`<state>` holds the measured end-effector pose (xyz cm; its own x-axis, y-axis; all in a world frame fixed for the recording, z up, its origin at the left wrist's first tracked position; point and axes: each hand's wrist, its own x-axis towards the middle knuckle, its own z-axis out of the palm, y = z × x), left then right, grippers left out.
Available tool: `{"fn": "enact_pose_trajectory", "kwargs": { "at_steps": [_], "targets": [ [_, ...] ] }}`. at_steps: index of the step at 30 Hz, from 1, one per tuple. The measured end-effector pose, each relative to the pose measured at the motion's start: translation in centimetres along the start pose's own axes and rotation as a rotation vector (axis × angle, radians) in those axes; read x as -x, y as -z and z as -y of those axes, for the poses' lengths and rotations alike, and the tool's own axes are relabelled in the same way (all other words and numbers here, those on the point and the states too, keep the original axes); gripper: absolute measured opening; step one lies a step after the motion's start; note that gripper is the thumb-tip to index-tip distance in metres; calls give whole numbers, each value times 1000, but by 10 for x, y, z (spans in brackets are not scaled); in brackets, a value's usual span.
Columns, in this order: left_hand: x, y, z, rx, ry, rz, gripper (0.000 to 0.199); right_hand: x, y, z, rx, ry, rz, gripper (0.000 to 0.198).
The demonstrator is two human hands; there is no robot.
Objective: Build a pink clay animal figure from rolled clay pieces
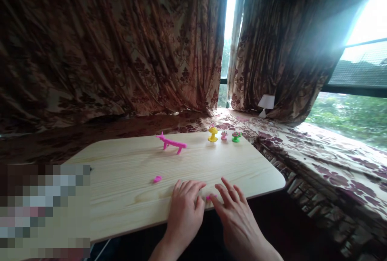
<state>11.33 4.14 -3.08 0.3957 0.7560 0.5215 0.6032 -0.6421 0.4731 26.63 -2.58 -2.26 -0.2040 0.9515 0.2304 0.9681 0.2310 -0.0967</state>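
Near the table's front edge, a small pink piece [208, 197], which looks like modelling clay, lies under the thumb of my right hand [234, 208]. The other fingers of that hand are spread. My left hand [187, 202] rests on the tabletop just left of the piece, fingers stretched out and holding nothing. Left of it lies a pink lump [157, 179], apart from both hands. Farther back stands a long pink four-legged animal figure [172, 143] with a pointed head. Part of the small piece is hidden by my right thumb.
Along the back right of the pale wooden table [121, 164] stand a yellow mushroom-shaped figure [213, 135], a small pink figure [224, 135] and a green one [236, 137] with a red-dotted top. A white lamp [266, 102] stands behind, by floral curtains. Pixelation covers the lower left.
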Motion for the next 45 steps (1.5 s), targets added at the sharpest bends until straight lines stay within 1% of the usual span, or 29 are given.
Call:
{"fn": "enact_pose_trajectory", "kwargs": {
  "at_steps": [6, 11, 17, 22, 28, 34, 36, 40, 45],
  "targets": [
    [-1, -1, 1, -8, 5, 5, 36, -6, -1, 0, -33, -9, -8, 54],
    [-2, -2, 2, -11, 1, 0, 37, -3, -4, -3, -11, 20, -3, 56],
    [-1, -2, 3, -11, -1, -6, 36, -10, -2, -1, -7, 4, -4, 53],
    [0, -2, 4, -6, 0, -8, 36, -3, -6, -8, -1, 51, 24, 62],
    [1, -1, 1, 19, 25, -15, 38, -8, -9, -6, 17, 23, -29, 58],
    [5, 4, -4, 32, 63, -42, 41, -5, -12, -6, 77, 56, 5, 71],
    [6, 5, -6, 29, 65, -52, 42, -6, -13, -6, 92, 63, -24, 71],
    [6, 7, -8, 45, 72, -74, 41, -12, -16, -6, 98, 76, -105, 66],
    [7, 8, -7, 74, 78, -71, 40, -5, -16, -8, 128, 121, -95, 68]
  ]
}}
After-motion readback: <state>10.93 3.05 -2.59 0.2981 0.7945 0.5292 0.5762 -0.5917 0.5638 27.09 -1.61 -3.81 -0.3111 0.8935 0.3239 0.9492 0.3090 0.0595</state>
